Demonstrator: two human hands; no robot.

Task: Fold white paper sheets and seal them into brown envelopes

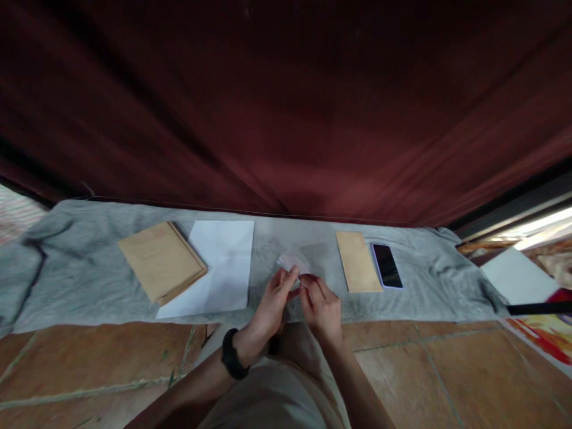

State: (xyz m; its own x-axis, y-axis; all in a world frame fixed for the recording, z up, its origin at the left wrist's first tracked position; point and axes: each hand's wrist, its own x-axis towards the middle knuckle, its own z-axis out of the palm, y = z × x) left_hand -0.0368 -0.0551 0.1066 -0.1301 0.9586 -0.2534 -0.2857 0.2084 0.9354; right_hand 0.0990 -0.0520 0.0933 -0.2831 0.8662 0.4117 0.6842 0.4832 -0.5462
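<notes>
A small piece of white paper (292, 260), looking folded or layered, is held up over the grey cloth. My left hand (274, 298), with a black band on its wrist, pinches its lower edge between thumb and fingers. Close beside it, my right hand (319, 302) has its fingertips pressed together at the paper's lower right corner. To the left lie large white sheets (226, 262), partly covered by a stack of brown envelopes (161, 259). A single brown envelope (358, 262) rests to the right of my hands.
A phone (387, 266) with a pale purple edge lies right of the single envelope. The grey cloth (429, 268) covers a long narrow surface, with a dark red curtain (286, 119) behind it. A white sheet (518, 274) is at the far right, above the tiled floor (402, 375).
</notes>
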